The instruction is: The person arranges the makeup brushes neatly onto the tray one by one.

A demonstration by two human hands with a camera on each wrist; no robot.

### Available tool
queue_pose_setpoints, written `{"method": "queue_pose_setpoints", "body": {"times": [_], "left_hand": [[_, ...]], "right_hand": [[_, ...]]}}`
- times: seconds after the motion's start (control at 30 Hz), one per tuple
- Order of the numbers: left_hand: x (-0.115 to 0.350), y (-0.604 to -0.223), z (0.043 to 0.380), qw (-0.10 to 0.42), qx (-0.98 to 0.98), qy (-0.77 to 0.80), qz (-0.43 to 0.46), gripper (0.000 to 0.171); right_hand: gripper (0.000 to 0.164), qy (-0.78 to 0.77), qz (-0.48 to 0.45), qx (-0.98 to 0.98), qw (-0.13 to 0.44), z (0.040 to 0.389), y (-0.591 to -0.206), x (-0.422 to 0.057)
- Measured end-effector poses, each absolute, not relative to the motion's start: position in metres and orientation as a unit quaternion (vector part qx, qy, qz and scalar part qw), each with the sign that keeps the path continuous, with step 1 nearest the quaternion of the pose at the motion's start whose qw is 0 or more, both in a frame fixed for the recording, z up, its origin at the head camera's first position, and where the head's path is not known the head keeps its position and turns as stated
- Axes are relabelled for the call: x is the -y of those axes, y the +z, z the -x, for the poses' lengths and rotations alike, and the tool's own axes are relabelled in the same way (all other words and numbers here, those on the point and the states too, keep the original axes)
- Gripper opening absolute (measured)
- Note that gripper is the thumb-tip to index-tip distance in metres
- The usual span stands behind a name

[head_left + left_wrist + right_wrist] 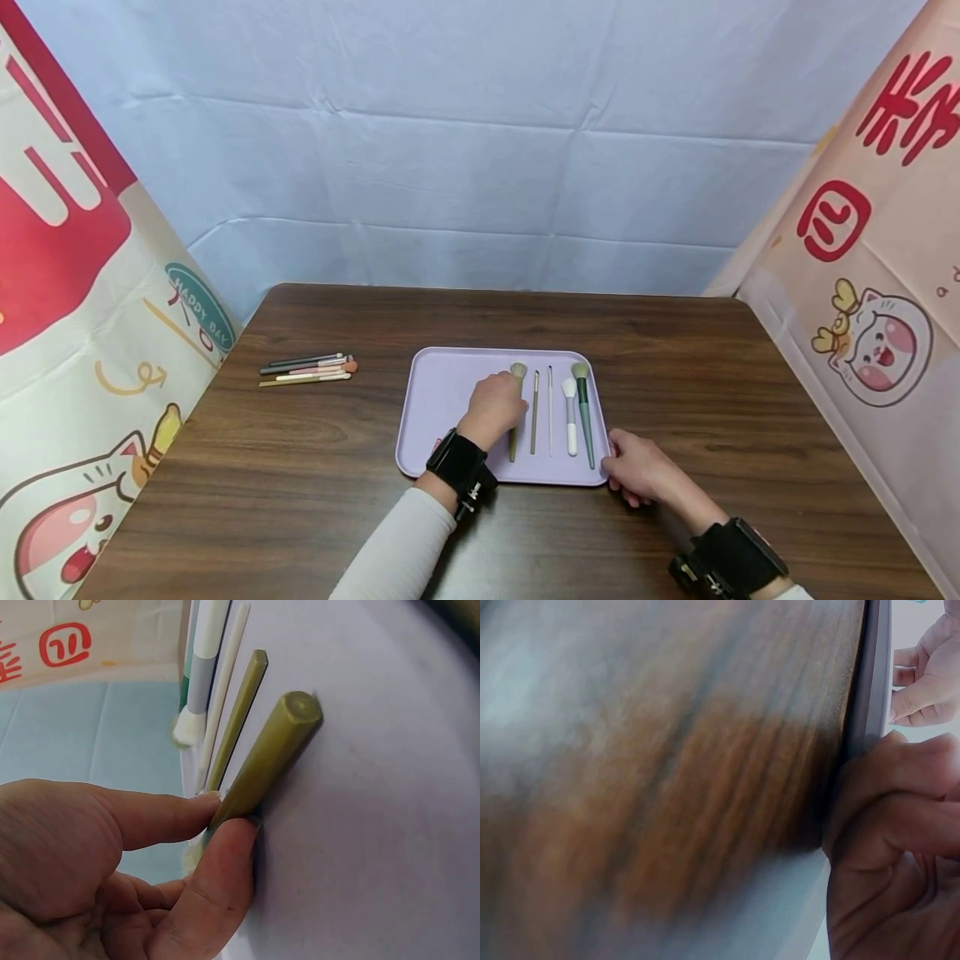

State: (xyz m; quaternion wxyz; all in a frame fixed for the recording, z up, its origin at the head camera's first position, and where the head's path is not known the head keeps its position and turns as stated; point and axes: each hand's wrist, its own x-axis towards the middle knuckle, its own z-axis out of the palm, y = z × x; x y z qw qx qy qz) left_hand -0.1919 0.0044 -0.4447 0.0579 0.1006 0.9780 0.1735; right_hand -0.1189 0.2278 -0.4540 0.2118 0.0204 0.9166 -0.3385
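My left hand (495,407) pinches the handle of an olive-gold makeup brush (274,746) between thumb and finger, low over the lilac tray (442,387). The pale bristles of this brush point toward the far side of the tray. To its right lie a thinner olive brush (535,412), a thin white brush (551,408), a white-and-grey brush (571,417) and a green brush (585,417), roughly side by side. At the tray's near right corner my right hand (637,467) grips the rim with curled fingers; some of those fingers are hidden.
A small bundle of several more makeup brushes (307,369) lies on the wooden table (337,450) to the left of the tray. Printed cloths hang at both sides, and a pale blue cloth (450,167) hangs behind the table.
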Motion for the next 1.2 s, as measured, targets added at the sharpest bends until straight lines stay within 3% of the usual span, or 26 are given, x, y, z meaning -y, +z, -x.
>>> {"method": "queue_pose_setpoints", "body": {"times": [0.3,0.6,1.2], "left_hand": [[-0.005,-0.444,0.192,0.068,-0.978,0.177,-0.089,0.020],[-0.007,-0.440,0.192,0.082,-0.973,0.211,-0.044,0.039],[0.018,-0.436,0.190,0.025,-0.989,0.137,-0.050,0.051]], "right_hand": [[0.008,-0.341,-0.019,-0.917,0.208,0.119,-0.454,-0.227],[0.008,-0.341,-0.016,-0.917,0.208,0.118,-0.454,-0.227],[0.007,-0.344,-0.018,-0.915,0.210,0.118,-0.453,-0.227]]}}
